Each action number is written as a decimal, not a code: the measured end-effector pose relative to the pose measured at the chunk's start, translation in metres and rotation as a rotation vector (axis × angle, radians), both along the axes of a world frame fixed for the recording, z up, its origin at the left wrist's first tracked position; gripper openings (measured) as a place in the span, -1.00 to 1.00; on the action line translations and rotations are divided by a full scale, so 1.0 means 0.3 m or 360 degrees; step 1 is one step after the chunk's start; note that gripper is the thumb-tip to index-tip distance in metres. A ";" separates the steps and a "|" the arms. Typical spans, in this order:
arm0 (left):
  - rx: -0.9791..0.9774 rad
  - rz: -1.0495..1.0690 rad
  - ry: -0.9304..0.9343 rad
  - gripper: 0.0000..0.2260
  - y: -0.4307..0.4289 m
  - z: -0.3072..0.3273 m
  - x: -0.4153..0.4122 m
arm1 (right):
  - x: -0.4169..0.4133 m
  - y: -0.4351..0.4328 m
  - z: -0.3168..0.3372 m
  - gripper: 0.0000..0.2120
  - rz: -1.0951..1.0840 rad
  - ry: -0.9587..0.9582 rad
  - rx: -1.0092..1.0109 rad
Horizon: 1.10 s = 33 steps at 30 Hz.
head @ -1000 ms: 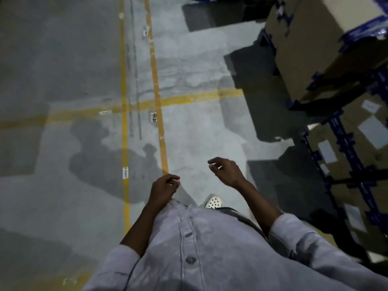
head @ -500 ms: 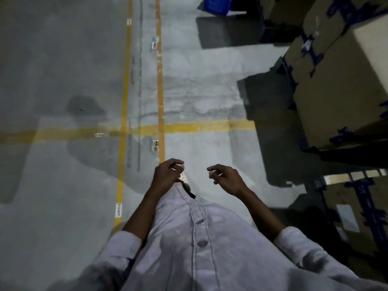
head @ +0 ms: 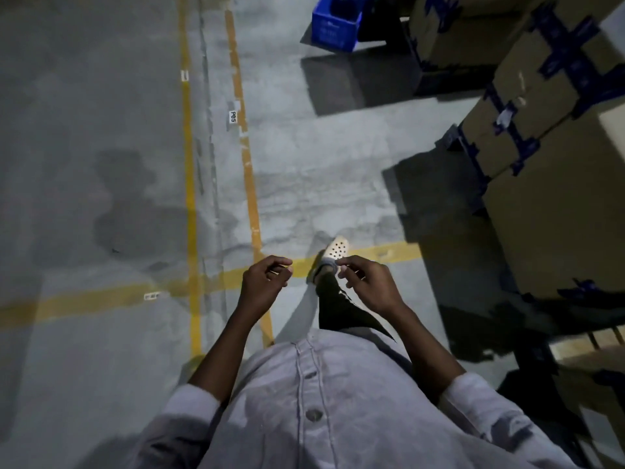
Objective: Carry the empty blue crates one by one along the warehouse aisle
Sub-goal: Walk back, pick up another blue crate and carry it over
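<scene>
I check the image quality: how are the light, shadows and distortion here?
Head view: dim light overall; hard dark shadows lie beside the cardboard boxes and the blue crate; wide-angle bending tilts the boxes; both hands are sharp, not blurred.

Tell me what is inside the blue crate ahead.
Only a dark part of the blue crate's inside shows, with no contents visible; its top is cut off by the picture edge, so the rest is unseen.
</scene>
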State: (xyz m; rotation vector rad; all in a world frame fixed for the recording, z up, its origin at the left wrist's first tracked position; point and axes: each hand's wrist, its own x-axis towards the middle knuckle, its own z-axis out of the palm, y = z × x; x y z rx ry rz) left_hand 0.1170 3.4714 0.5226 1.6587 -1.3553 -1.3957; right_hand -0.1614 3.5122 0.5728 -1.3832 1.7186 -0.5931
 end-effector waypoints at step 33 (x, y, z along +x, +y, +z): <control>0.0046 0.0048 0.0039 -0.91 -3.204 0.092 -0.092 | -0.107 -3.126 0.056 -0.78 0.0008 -0.0047 0.0004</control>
